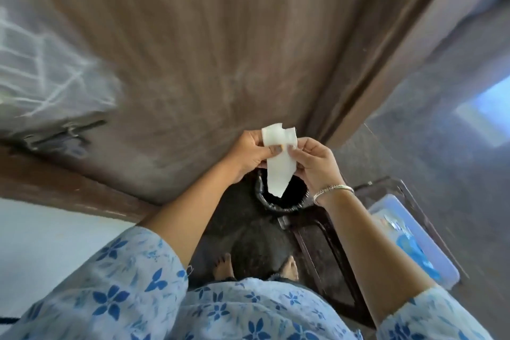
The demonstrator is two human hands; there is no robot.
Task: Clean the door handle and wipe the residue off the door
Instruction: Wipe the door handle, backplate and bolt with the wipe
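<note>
A brown wooden door (209,44) fills the upper view, with pale smeared residue on its lower part. Its dark metal handle (64,134) sits at the left, blurred. Both hands hold a white strip of tissue paper (278,163) in front of the door. My left hand (249,153) pinches its upper left edge. My right hand (313,160) pinches its right side, a silver bangle on that wrist. The strip's lower end hangs over a black-lined bin (281,197) on the floor.
White chalk-like scribbles (41,63) mark the surface at the far left. A dark wooden stool frame (328,251) stands by my bare feet, with a blue-and-white plastic box (414,240) at the right. The door frame (392,44) runs up the right side.
</note>
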